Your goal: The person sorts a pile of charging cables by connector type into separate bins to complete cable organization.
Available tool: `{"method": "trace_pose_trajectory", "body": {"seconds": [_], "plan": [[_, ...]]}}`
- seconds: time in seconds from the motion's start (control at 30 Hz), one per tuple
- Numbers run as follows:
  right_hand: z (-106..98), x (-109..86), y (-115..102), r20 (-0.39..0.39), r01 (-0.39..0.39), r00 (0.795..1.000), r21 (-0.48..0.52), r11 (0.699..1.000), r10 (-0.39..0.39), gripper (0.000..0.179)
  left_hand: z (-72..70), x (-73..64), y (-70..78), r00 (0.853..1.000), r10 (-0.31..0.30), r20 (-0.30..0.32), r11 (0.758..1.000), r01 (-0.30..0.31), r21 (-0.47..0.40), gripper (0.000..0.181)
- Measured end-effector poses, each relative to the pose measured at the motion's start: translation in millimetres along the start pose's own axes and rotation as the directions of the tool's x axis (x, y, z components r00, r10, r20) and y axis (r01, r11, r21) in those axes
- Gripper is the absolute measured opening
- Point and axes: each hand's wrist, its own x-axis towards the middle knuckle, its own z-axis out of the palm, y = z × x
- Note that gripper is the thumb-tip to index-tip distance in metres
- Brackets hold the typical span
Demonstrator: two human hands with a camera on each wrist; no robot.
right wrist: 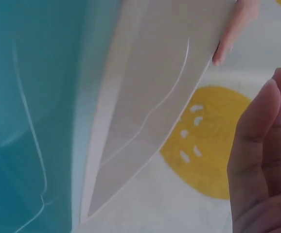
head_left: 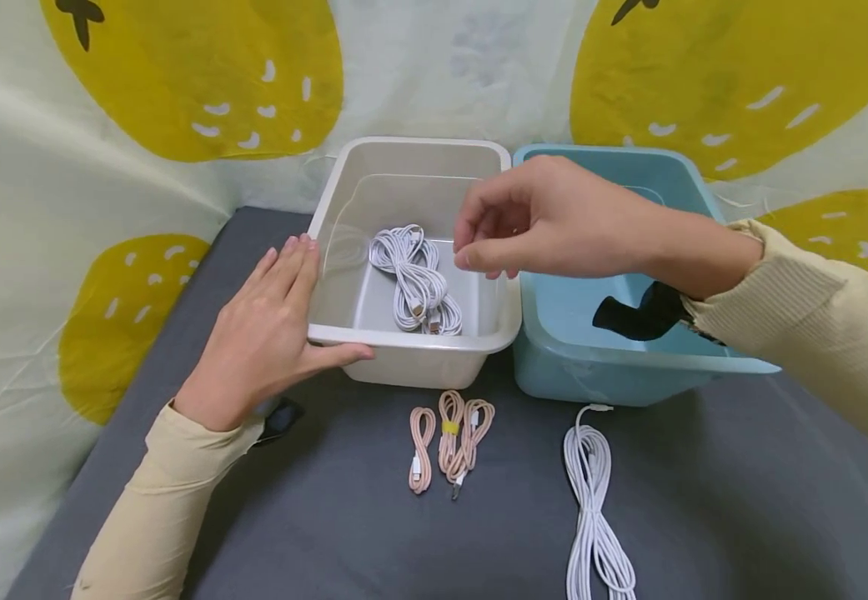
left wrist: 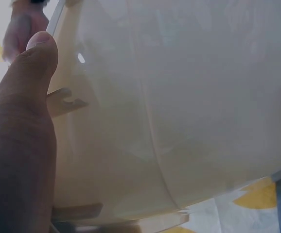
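One beige plastic bin holds coiled white cables; your left hand rests straight-fingered against it; your right hand hovers, relaxed, empty.

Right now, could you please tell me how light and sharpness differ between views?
Head: bright, crisp, with soft shadow on the dark grey surface by the blue plastic tub; left wrist: dim, a small glint on the off-white plastic tub; right wrist: soft, the tub rims blurred.
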Motion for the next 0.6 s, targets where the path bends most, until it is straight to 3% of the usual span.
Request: {"method": "trace_pose_trajectory", "body": {"seconds": [0.37, 0.6], "plan": [[27, -43.3, -4, 0.082, 0.076, 0.994, 0.017, 0.997, -0.077, 0.019, -5.7, -4.9, -6.9, 0.999, -0.022, 0.042, 1.000, 0.021, 0.007, 0.133], [55, -66.8, 4, 0.139, 0.232, 0.962, 0.035, 0.972, -0.235, 0.016, -11.3, -6.3, -7.5, 0.998, -0.029, 0.055, 0.999, 0.028, 0.017, 0.132]]}}
